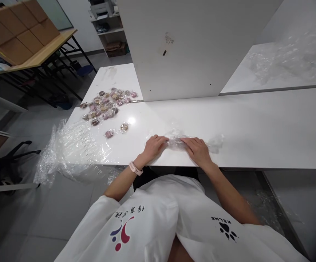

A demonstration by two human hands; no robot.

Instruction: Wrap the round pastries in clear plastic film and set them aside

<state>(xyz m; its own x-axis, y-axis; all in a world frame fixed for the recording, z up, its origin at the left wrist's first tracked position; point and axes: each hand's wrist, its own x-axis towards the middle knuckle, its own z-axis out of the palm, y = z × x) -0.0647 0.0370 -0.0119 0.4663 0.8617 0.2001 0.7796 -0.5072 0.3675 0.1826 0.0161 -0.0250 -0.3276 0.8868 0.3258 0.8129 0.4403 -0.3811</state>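
Note:
Both hands are at the table's front edge, on a crumpled bundle of clear plastic wrap (176,142). My left hand (155,145) has its fingers closed over the bundle's left end, with a pale band on that wrist. Opposite it, my right hand (198,150) presses its curled fingers onto the bundle, and loose film sticks out beyond it. Whether anything lies inside the wrap cannot be made out. Two small wrapped pieces, one pinkish (109,134) and one brownish (124,127), lie left of my left hand.
A pile of small wrapped pieces (103,106) sits at the table's left back. Clear plastic sheeting (76,145) hangs over the left corner. An upright white panel (190,54) stands behind the white table (269,131). More clear film (289,58) lies at the back right.

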